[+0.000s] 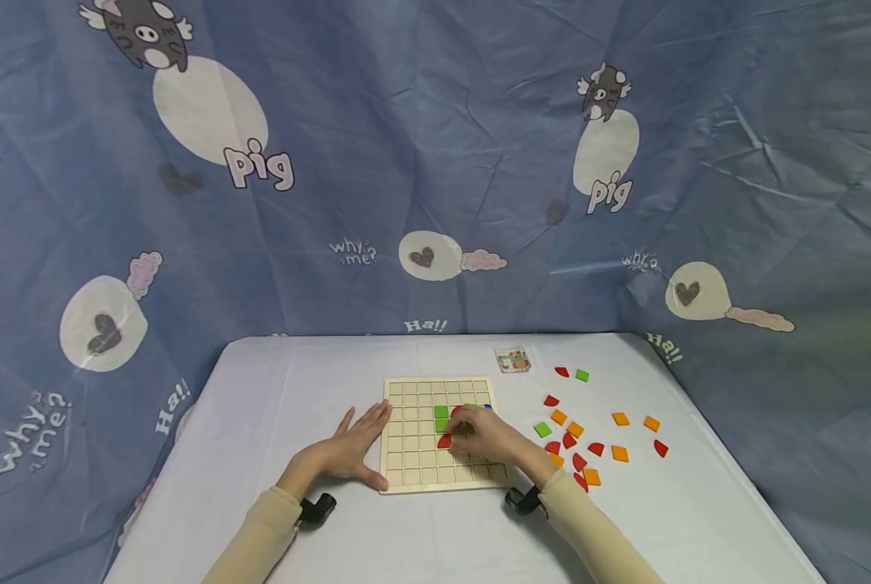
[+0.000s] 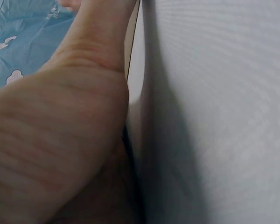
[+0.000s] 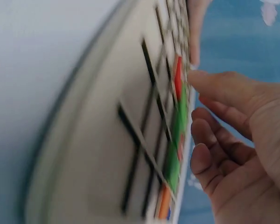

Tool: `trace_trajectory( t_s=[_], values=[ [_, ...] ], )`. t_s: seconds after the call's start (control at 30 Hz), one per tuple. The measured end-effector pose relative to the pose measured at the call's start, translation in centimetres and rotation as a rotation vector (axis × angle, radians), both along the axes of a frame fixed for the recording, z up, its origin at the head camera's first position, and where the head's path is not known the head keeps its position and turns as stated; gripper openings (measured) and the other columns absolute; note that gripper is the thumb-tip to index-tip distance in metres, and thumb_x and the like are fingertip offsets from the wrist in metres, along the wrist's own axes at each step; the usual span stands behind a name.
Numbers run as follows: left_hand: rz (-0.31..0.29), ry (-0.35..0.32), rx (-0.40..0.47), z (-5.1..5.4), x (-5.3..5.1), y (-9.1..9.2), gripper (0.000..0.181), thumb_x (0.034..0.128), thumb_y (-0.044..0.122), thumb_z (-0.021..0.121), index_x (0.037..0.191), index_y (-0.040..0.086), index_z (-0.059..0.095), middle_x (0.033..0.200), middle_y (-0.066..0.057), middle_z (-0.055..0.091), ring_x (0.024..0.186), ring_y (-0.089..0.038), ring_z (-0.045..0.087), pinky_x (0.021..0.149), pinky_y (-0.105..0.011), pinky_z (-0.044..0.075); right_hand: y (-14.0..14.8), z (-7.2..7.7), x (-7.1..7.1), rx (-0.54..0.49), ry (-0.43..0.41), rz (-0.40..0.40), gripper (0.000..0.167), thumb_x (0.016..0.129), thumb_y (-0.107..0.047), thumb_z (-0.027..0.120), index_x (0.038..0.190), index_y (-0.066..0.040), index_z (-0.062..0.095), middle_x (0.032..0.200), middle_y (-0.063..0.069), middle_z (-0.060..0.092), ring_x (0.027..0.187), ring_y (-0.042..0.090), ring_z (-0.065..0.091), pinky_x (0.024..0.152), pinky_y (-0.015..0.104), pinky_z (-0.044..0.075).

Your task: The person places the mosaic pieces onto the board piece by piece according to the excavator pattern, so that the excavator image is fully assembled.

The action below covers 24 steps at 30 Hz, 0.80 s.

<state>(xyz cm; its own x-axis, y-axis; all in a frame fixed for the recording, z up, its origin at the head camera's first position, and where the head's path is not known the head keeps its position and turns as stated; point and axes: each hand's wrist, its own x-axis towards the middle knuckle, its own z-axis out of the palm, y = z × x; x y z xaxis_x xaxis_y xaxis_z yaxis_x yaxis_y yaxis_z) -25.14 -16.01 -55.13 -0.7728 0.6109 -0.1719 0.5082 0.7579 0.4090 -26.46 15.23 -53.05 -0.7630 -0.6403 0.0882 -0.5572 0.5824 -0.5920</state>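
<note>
The pale wooden grid board lies low in the centre of the head view, carrying two plainly visible green squares and a red piece; its other pieces are partly hidden by the curled right hand, whose pinch I cannot tell. The left hand spreads at the board's left edge. Right of centre lie seven orange squares, eight red wedges, two loose green squares, and one card, its print illegible.
</note>
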Motion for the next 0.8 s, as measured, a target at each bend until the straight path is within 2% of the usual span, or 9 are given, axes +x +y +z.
trace_trajectory(
  t_s=[0.2,0.37,0.43,0.6,0.8],
  values=[
    [-0.002,0.000,0.006,0.0,0.0,0.0,0.135,0.0621,0.076,0.069,0.155,0.005,0.003,0.164,-0.012,-0.003,0.151,-0.030,-0.001,0.118,-0.060,-0.007,4.9,0.9,0.0,-0.078,-0.060,-0.137,0.017,0.085,-0.012,0.072,0.101,-0.012,0.066,0.096,-0.001,0.063,0.085,0.013,0.056,0.069,0.021,0.048],
    [0.008,-0.004,0.005,-0.1,0.0,-0.1,0.136,0.0605,0.077,0.069,0.155,0.005,0.003,0.164,-0.011,-0.003,0.151,-0.030,-0.001,0.118,-0.059,-0.008,11.7,1.2,-0.3,-0.148,-0.109,-0.323,0.023,0.085,-0.008,0.070,0.106,-0.011,0.063,0.104,0.006,0.064,0.092,0.020,0.054,0.072,0.026,0.046],
    [0.008,-0.005,0.012,0.0,0.0,-0.1,0.136,0.0609,0.077,0.069,0.155,0.005,0.003,0.164,-0.011,-0.003,0.151,-0.030,-0.001,0.118,-0.060,-0.008,14.6,1.3,-0.3,-0.157,-0.107,-0.395,0.026,0.085,-0.006,0.070,0.109,-0.007,0.061,0.105,0.012,0.063,0.093,0.023,0.053,0.074,0.029,0.044],
    [0.004,-0.014,0.031,0.0,0.0,0.0,0.136,0.0617,0.076,0.071,0.155,0.004,0.003,0.163,-0.012,-0.003,0.151,-0.032,-0.001,0.117,-0.061,-0.008,21.2,0.8,-0.3,-0.088,-0.109,-0.545,0.033,0.083,-0.005,0.068,0.114,-0.002,0.057,0.107,0.015,0.058,0.094,0.023,0.049,0.077,0.032,0.042],
    [0.003,-0.010,0.021,-0.2,-0.1,0.1,0.136,0.0613,0.077,0.069,0.155,0.005,0.003,0.164,-0.012,-0.003,0.151,-0.030,-0.001,0.118,-0.061,-0.008,26.0,-0.3,-0.1,-0.018,-0.205,-0.661,0.042,0.085,-0.009,0.066,0.124,0.000,0.051,0.111,0.016,0.055,0.098,0.027,0.048,0.078,0.035,0.044]
  ],
)
